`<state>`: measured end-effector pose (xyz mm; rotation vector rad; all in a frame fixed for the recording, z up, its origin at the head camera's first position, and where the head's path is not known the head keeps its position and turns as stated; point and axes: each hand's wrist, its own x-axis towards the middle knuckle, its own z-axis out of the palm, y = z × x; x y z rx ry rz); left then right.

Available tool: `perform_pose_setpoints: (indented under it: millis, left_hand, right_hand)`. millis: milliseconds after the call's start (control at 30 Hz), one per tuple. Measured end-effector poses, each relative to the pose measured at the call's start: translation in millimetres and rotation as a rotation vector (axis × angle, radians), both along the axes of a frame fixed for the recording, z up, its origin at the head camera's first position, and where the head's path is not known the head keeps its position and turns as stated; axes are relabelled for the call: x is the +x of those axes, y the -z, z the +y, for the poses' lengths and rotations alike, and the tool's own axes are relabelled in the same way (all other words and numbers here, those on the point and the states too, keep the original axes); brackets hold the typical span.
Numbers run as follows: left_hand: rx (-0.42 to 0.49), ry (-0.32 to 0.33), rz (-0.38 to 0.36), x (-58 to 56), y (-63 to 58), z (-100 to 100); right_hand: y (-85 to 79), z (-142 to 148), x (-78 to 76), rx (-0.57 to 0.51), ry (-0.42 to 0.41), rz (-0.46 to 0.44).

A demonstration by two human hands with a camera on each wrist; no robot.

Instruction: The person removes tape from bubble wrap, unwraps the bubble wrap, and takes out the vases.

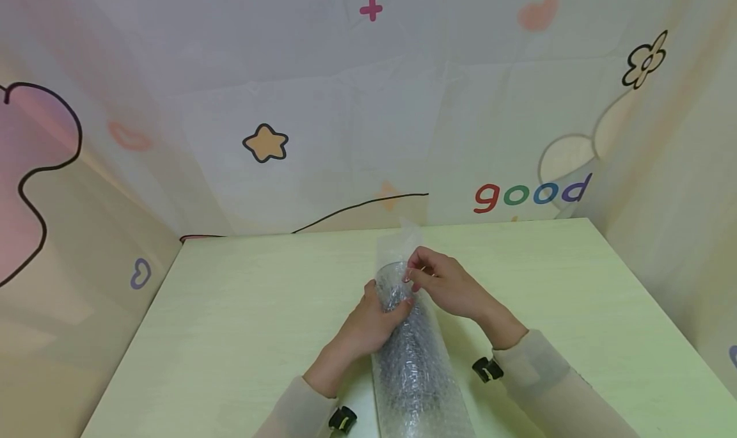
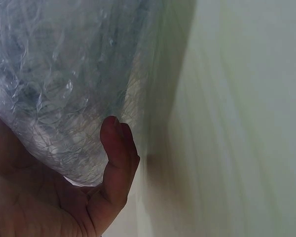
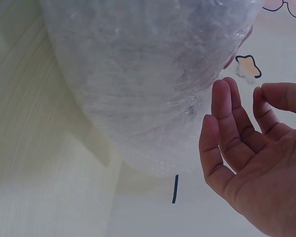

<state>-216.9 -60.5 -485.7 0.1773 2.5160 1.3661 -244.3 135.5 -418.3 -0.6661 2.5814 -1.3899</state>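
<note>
A long roll-shaped bundle in bubble wrap [image 1: 409,361] stretches from the front edge toward the back; something dark inside shows through, but its kind is hidden. My left hand [image 1: 368,323] grips the bundle near its far, rounded end, thumb on top and fingers around the left side. In the left wrist view, curled fingers [image 2: 119,163] press against the wrap [image 2: 59,74]. My right hand [image 1: 446,281] is at the right of that far end. Its thumb and forefinger pinch together in the right wrist view, beside a crinkled bit of clear film [image 3: 244,74]; the other fingers curve near the wrap.
A pale yellow-green table [image 1: 242,336] lies under the bundle. A loose flap of bubble wrap [image 1: 397,243] sticks out past the far end toward the back edge. Printed cloth [image 1: 345,105] hangs behind the table and along both sides.
</note>
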Motion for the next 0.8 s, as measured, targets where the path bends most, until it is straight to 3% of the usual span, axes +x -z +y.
perform_pose_setpoints:
  millis: [800]
  left_hand:
    - [0.011,0.008,0.007,0.3,0.3,-0.4]
  right_hand:
    - [-0.4,-5.2,0.4,-0.033,-0.010,0.001]
